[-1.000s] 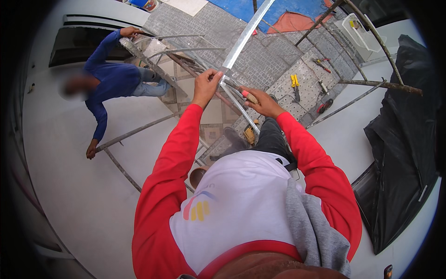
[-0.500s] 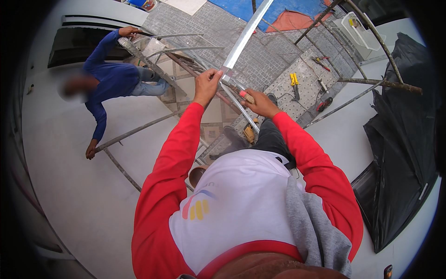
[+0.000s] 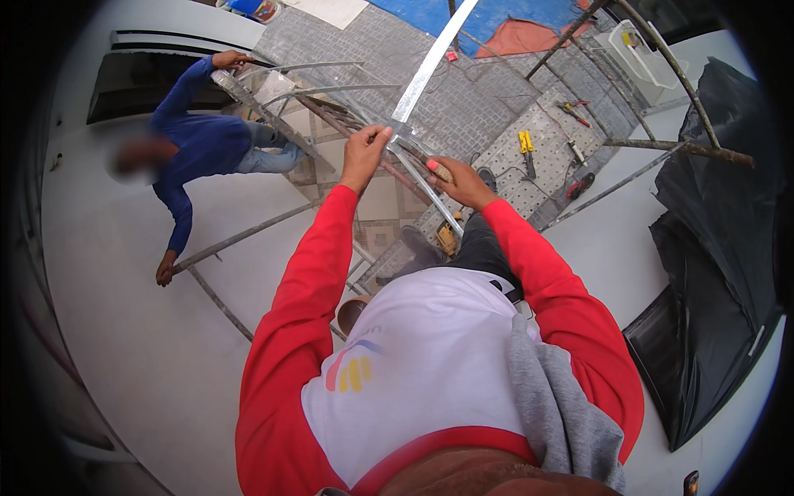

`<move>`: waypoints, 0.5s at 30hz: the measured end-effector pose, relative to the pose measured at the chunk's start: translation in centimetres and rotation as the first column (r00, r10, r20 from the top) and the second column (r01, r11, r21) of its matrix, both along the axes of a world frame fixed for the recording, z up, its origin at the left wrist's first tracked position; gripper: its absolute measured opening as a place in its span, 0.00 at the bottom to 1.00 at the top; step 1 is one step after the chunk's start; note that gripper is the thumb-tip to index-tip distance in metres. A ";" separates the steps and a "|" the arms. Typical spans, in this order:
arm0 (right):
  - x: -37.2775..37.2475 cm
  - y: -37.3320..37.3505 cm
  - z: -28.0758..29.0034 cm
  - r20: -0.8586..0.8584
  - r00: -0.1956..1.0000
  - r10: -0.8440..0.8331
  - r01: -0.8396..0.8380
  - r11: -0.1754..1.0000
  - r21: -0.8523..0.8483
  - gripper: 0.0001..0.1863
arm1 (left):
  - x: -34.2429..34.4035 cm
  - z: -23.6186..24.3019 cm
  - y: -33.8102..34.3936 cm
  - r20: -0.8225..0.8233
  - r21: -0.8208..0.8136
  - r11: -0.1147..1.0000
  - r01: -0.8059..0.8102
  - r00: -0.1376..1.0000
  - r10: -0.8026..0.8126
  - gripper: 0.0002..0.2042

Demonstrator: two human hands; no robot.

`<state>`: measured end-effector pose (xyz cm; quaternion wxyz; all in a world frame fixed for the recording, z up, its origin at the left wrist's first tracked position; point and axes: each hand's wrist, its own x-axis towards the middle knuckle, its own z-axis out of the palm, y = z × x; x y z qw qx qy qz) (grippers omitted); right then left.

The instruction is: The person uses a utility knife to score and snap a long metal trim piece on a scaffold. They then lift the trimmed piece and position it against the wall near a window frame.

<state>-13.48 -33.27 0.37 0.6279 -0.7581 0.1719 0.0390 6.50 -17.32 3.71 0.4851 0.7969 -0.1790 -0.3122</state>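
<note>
My left hand is closed on the long silver metal profile at a joint where a second silver strip angles down toward my body. My right hand grips a hand tool with a worn tan handle and pink part, just right of that joint; the tool's head is hard to make out. Below my hands, a perforated metal plank carries yellow-handled snips, red-handled pliers and a red-black tool. A yellow power tool lies partly hidden beside my leg.
A co-worker in blue sleeves holds the scaffold frame at left. Scaffold tubes and black plastic sheeting are at right. Beyond are a blue tarp, orange sheeting, a white chair and buckets.
The upper end of the silver profile has swung slightly left, with my hands still at the joint. The co-worker's lower hand has shifted slightly.
</note>
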 end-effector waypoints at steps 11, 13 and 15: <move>0.6 -1.4 -1.2 0.147 0.988 -0.040 0.072 0.973 -0.221 0.23 | -0.4 2.1 -0.4 -0.152 -0.018 0.999 -0.043 0.988 0.040 0.11; 0.6 -1.6 -1.8 0.187 0.982 -0.037 0.075 0.977 -0.202 0.22 | -0.4 2.1 -0.4 -0.220 -0.038 0.998 -0.045 0.975 0.036 0.12; 0.7 -1.7 -2.4 0.215 0.976 -0.036 0.081 0.976 -0.203 0.21 | -0.3 1.9 -0.4 -0.285 -0.067 0.997 -0.047 0.958 0.026 0.12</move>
